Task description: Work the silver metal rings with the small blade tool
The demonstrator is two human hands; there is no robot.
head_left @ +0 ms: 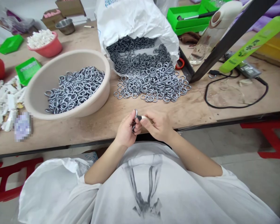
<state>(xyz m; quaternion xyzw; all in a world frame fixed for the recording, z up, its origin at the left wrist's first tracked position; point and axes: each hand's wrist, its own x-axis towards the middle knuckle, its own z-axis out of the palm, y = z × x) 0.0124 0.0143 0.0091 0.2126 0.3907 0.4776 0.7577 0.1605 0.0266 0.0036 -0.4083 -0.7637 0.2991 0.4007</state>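
Note:
My left hand point(126, 130) is closed in front of my body at the table's front edge, pinching a grey ring point(136, 113) upright between thumb and finger. Part of another ring shows lower in its fingers. Close beside it, my right hand point(160, 125) is closed around a small tool point(139, 118) with a dark tip and a pale part; the tip meets the ring, and the fingers hide the rest. Beyond my hands, loose grey rings point(154, 87) spill from a white sack point(135, 18). A beige basin point(91, 107) at left holds many similar rings point(77, 88).
White pieces point(9, 99) lie at far left near a green tray point(28, 71) and a red bowl point(51, 48). On the right stand a slanting dark metal post point(228, 40), a clear bottle point(202, 46) and a black cable point(235, 107). Red stools point(270, 137) flank the table.

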